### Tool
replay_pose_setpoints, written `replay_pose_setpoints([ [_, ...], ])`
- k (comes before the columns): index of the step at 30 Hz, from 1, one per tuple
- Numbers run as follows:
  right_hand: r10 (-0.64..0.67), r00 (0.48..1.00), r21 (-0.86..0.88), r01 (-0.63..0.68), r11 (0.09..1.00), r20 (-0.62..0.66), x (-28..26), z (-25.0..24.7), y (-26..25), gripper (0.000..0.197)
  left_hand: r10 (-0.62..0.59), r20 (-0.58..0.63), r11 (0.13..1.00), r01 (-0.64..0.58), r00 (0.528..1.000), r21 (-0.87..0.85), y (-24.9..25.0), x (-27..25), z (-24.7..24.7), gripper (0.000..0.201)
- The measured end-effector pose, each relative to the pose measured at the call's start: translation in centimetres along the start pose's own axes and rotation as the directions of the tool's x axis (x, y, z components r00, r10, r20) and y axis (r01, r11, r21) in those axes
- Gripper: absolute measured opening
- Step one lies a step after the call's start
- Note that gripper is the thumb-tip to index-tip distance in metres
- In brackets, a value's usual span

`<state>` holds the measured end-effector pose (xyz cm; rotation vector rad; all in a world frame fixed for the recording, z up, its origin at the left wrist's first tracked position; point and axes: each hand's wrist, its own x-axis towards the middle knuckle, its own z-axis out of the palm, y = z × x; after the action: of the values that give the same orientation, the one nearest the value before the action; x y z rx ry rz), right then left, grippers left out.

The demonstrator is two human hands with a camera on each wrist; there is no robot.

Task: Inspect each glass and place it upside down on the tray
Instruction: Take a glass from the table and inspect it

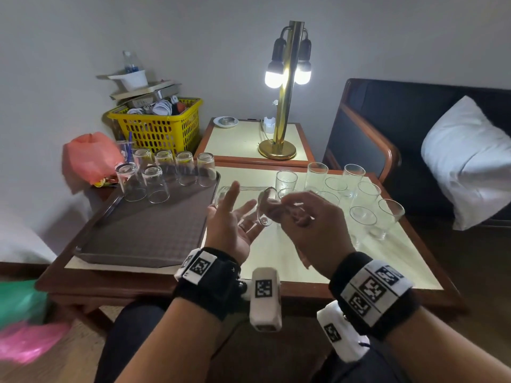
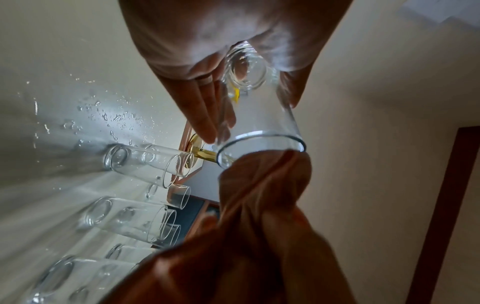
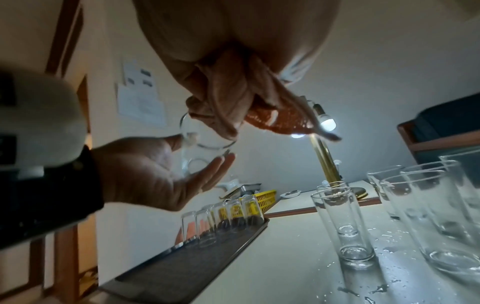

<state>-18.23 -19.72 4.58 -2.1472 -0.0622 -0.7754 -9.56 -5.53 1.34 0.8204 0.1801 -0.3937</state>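
Glass is hanging between my two hands above the surface, tipped on its side, base toward my left palm and rim toward my right. I am gripping it with my right hand, fingers curled over the rim; from the left wrist they are reaching into the mouth. My left hand is lying flat, palm up, fingers straight and spread, cradling the base; I cannot tell how firmly it is touching. Left of my hands the tray is sitting on the surface with inverted glasses lined up along its far edge. To the right, upright glasses are standing in a cluster amid water drops. Behind them a lamp is glowing beside a basket.
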Motion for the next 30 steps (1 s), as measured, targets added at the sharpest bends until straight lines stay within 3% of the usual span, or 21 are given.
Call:
replay_pose_setpoints([
  [3,-0.041,0.996,-0.019,0.039,0.999,-0.083,-0.6,1.4,-0.5,0.018,0.036,0.039,0.999,-0.036,0.999,0.017,-0.9,-0.7,0.5,0.102],
  [5,-0.082,0.994,-0.044,0.079,0.996,-0.072,-1.0,1.3,-0.5,0.022,0.054,0.059,0.998,-0.056,0.997,0.026,-0.8,-0.8,0.2,0.084],
  [7,-0.146,0.978,0.035,0.143,0.989,0.150,-1.4,0.6,0.0,0.039,0.081,0.066,0.996,-0.084,0.995,0.036,-0.4,-0.6,-0.4,0.067],
  [10,-0.176,0.824,-0.178,0.316,0.932,0.538,-1.2,-0.1,1.4,0.077,0.082,0.068,0.993,-0.087,0.994,0.080,-0.6,-0.7,-0.3,0.071],
  [12,-0.080,0.756,-0.278,0.334,0.901,0.650,-0.4,0.0,2.0,0.092,0.039,0.091,0.989,-0.051,0.995,0.135,-1.2,-1.1,0.3,0.080],
  [14,-0.051,0.735,-0.276,0.316,0.908,0.676,0.1,0.5,1.9,0.101,0.038,0.085,0.987,-0.051,0.996,0.150,-1.4,-1.3,0.8,0.080],
  [16,-0.014,0.757,-0.103,0.108,0.989,0.653,0.4,0.6,1.5,0.100,0.060,0.088,0.989,-0.071,0.994,0.128,-1.7,-1.4,1.0,0.079],
  [17,0.056,0.766,0.023,-0.092,0.996,0.640,0.6,0.4,1.2,0.093,0.079,0.097,0.991,-0.089,0.992,0.103,-1.9,-1.5,1.1,0.080],
  [19,0.199,0.721,0.192,-0.422,0.886,0.664,0.9,-0.3,0.5,0.069,0.108,0.136,0.991,-0.118,0.985,0.069,-2.3,-1.8,1.5,0.083],
  [21,0.226,0.716,0.238,-0.485,0.841,0.661,1.0,-1.0,0.5,0.051,0.144,0.173,0.984,-0.160,0.974,0.083,-2.5,-1.8,1.8,0.068],
  [22,0.238,0.733,0.229,-0.475,0.849,0.638,1.0,-1.1,0.6,0.051,0.150,0.183,0.975,-0.175,0.972,0.134,-2.2,-1.8,1.9,0.062],
  [23,0.239,0.757,0.190,-0.431,0.882,0.608,1.0,-1.1,0.8,0.059,0.153,0.175,0.955,-0.191,0.973,0.227,-1.8,-2.0,2.2,0.060],
  [24,0.198,0.802,0.103,-0.307,0.946,0.564,1.1,-1.0,1.0,0.072,0.172,0.154,0.917,-0.215,0.973,0.335,-1.3,-2.0,2.3,0.059],
  [25,0.103,0.846,-0.031,-0.102,0.994,0.523,1.3,-0.9,1.2,0.083,0.205,0.137,0.872,-0.245,0.969,0.424,-1.0,-1.8,2.4,0.053],
  [26,-0.010,0.858,-0.178,0.118,0.977,0.514,1.4,-0.8,1.4,0.087,0.218,0.132,0.842,-0.254,0.967,0.475,-0.7,-1.7,2.5,0.042],
  [28,-0.112,0.819,-0.305,0.332,0.893,0.563,1.2,-0.8,0.7,0.082,0.189,0.146,0.847,-0.237,0.971,0.476,-0.4,-1.6,2.8,0.026],
  [30,-0.125,0.800,-0.281,0.346,0.895,0.587,0.7,-0.4,0.1,0.076,0.185,0.152,0.864,-0.234,0.971,0.446,-0.3,-1.7,3.1,0.030],
])
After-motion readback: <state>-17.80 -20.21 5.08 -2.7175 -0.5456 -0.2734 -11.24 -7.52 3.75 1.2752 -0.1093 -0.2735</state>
